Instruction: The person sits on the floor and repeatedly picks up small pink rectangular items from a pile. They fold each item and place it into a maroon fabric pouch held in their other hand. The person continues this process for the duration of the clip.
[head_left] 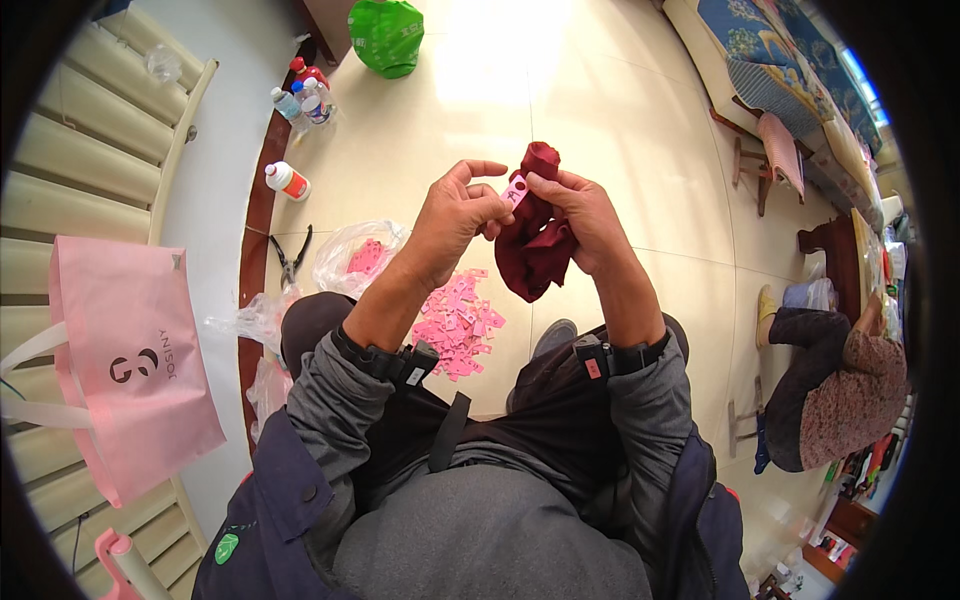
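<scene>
My left hand (458, 212) pinches a small pink tag (514, 193) between thumb and fingertips, with the index finger stretched out above it. A dark mark and a dark red spot show on the tag. Closed on a dark red, gathered piece of cloth (536, 262) is my right hand (585, 215), its thumb pressing beside the tag. The cloth's top end rises above the thumb and the rest hangs below. Whether the tag is fastened to it, I cannot tell. On the floor beneath my left forearm lies a heap of similar pink tags (462, 325).
A clear plastic bag (362, 253) with pink tags lies left of the heap, near black-handled pliers (292, 258). Bottles (312, 100) stand along the left wall. A pink carrier bag (135, 370) is by the radiator. A person (845, 395) sits at the right.
</scene>
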